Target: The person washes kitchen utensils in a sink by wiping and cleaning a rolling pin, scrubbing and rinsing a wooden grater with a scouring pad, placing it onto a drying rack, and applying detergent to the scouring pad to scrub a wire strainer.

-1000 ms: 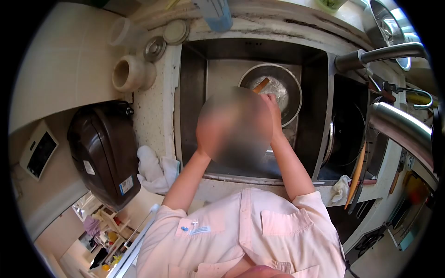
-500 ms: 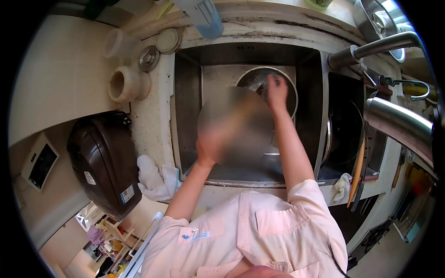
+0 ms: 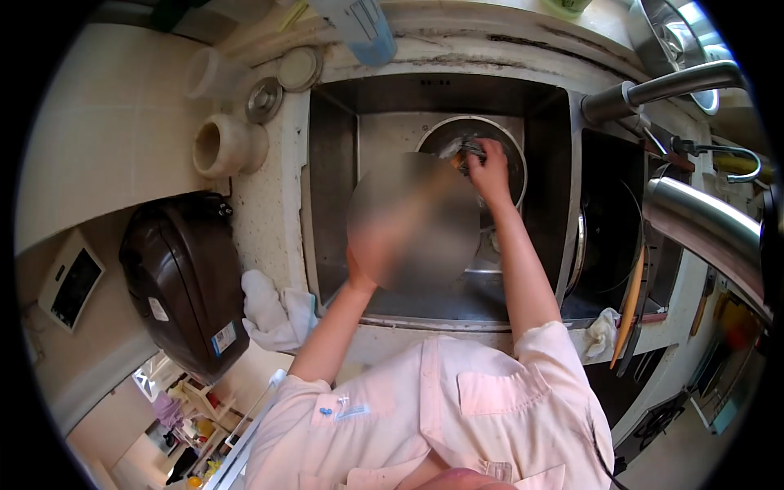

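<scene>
My right hand [image 3: 490, 170] is down in the steel sink [image 3: 331, 188], inside a round steel pan [image 3: 469, 120] that sits at the back of the basin. Its fingers are closed on a grey scouring pad [image 3: 466, 150], pressed against the pan's inside. My left forearm [image 3: 339, 322] also reaches into the sink. A blurred patch covers the left hand from the wrist on, so its grip and whatever it touches are hidden.
A dark brown rice cooker [image 3: 184, 278] and a white cloth [image 3: 273, 306] lie left of the sink. A ceramic pot [image 3: 229, 145] and two round lids [image 3: 265, 100] sit behind them. The faucet [image 3: 661, 86] is at the right, above a second basin holding a black pan [image 3: 608, 237].
My right hand went from the pan's near rim to its far side, then drew back slightly and closed on the scouring pad. My left arm stayed where it was.
</scene>
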The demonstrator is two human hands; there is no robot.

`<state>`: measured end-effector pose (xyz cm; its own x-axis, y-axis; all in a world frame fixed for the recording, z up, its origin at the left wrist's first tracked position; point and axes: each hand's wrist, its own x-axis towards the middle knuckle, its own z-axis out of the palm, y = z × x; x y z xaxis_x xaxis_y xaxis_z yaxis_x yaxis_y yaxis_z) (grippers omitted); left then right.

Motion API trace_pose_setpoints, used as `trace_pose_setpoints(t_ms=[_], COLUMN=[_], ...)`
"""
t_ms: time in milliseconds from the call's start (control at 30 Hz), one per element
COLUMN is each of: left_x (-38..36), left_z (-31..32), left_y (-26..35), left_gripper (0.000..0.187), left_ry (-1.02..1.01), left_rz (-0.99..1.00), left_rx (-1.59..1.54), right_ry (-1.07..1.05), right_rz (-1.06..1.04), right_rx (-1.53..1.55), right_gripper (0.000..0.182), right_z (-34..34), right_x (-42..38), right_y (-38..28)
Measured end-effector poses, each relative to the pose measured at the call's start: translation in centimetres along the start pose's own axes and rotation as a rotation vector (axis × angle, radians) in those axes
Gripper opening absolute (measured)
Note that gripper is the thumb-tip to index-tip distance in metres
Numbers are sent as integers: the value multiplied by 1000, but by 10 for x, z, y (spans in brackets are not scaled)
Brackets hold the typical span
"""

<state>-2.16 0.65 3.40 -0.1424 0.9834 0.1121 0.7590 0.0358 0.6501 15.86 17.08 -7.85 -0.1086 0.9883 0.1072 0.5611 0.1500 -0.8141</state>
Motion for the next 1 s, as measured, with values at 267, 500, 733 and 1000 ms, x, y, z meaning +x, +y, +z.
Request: trace_pose_setpoints(t_ms=[267,500,733,1000], left_x=[5,1,-7,-7], left_z=[1,0,15,32], left_y=[0,0,-7,-24], left_gripper=[29,25,21,27], left_ry=[69,17,247,373], left_rz=[-11,-99,-777,-924], left_rx=[-161,-108,-602,-726], right_ry=[-199,-147,-193,-209], right_rz=[-206,-204,438,-84], right_rx=[235,36,-366,106], right_gripper=[30,34,30,31], right_z=[-17,-7,22,46], right_x=[-69,-36,-6,-41], right_y=[-116,-64,44,-15])
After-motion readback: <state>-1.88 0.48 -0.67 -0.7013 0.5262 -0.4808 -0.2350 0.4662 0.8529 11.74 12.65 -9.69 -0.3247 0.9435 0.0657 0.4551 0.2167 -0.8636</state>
